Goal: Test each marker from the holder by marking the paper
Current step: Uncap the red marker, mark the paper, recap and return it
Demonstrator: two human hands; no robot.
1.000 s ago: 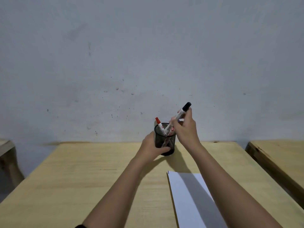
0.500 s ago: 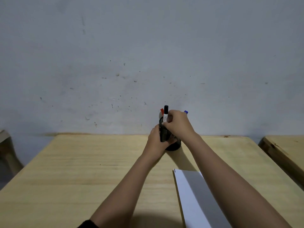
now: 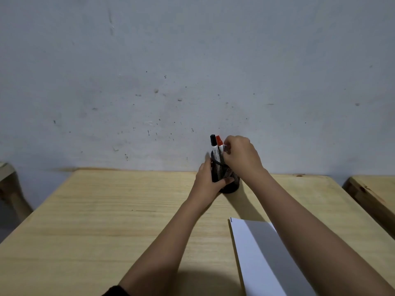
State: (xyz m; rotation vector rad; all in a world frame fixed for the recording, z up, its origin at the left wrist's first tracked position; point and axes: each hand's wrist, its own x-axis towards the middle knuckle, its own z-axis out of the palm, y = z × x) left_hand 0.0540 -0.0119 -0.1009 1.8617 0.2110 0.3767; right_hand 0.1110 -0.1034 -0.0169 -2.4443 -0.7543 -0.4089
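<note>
Markers (image 3: 214, 148) are light and slick; your left hand (image 3: 207, 182) wraps the holder (image 3: 228, 175), so pinch one barrel; right hand's (image 3: 240, 155) grip is hidden.

The holder (image 3: 227, 175) is black wire mesh, its fine grid showing between the fingers (image 3: 224, 182) of the left hand (image 3: 206, 181). Just left of the right hand's (image 3: 240, 155) fingertips stand a black-capped marker (image 3: 214, 148) with a white printed barrel and, nearer those fingertips, a red-capped marker (image 3: 219, 144), also white-barrelled. The paper (image 3: 256, 255) is white, half shaded grey. The table (image 3: 111, 210) is pale yellow wood with faint grain. The wall (image 3: 192, 71) is grey-white, speckled dark.
</note>
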